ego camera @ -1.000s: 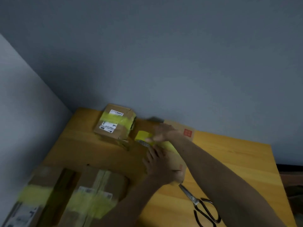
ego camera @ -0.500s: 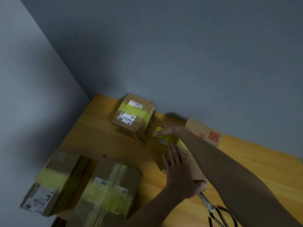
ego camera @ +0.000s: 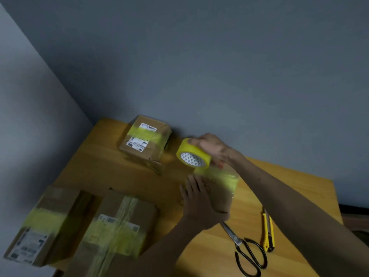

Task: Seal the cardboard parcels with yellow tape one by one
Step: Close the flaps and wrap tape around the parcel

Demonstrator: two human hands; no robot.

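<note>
Wooden table (ego camera: pixel 95 162) set against a grey wall (ego camera: pixel 219 66), black-handled scissors (ego camera: pixel 237 239) lying at five o'clock, blades pointing to ten o'clock, yellow utility knife (ego camera: pixel 267 230) just beside them at three o'clock.

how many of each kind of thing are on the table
parcels: 4
tape roll: 1
scissors: 1
knife: 1
total: 7

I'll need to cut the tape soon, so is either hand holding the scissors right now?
No, the scissors lie on the table beside the utility knife, while the right hand grips the tape roll.
</note>
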